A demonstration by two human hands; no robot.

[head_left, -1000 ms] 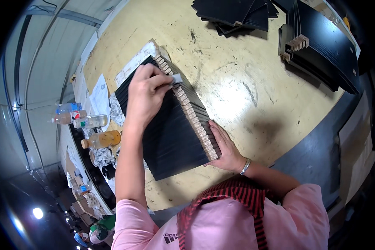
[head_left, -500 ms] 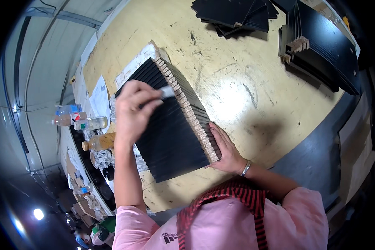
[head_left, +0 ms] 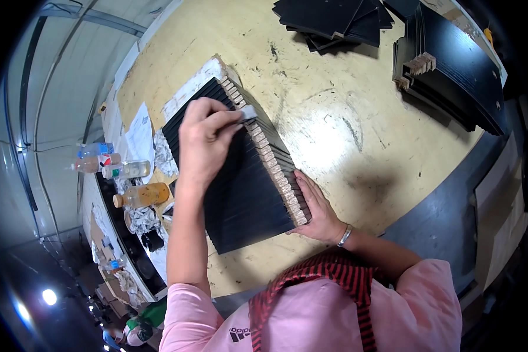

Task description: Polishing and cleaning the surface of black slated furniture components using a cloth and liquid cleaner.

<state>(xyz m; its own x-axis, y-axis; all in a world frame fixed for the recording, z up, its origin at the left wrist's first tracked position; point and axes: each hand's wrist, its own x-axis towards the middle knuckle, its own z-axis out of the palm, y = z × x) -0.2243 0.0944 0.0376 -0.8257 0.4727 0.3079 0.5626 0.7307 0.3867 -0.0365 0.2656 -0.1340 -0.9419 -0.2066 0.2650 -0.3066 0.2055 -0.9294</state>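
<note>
A block of several thin black panels (head_left: 246, 199) stands pressed together on the table, with a row of bare brown notches (head_left: 270, 155) along its right upper edge. My left hand (head_left: 204, 141) is closed in a pinch over the block. Between thumb and fingers it has a small grey-white pad (head_left: 249, 112), its tip at the notched edge near the far end; the pad's exact kind is unclear. At the near right corner my right hand (head_left: 321, 211) rests against the block's side, fingers stretched along it. A bracelet circles that wrist.
The block stands on a stained yellowish table (head_left: 346, 117), partly over white paper (head_left: 196, 88). Loose black panels (head_left: 328, 20) lie at the far side, and a stack of black panels (head_left: 457, 64) at far right. Plastic bottles (head_left: 144, 195) and crumpled wrapping (head_left: 141, 220) are at left.
My left hand has moved right and slightly farther away, bringing the pad onto the notched edge. My right hand stays in place against the block.
</note>
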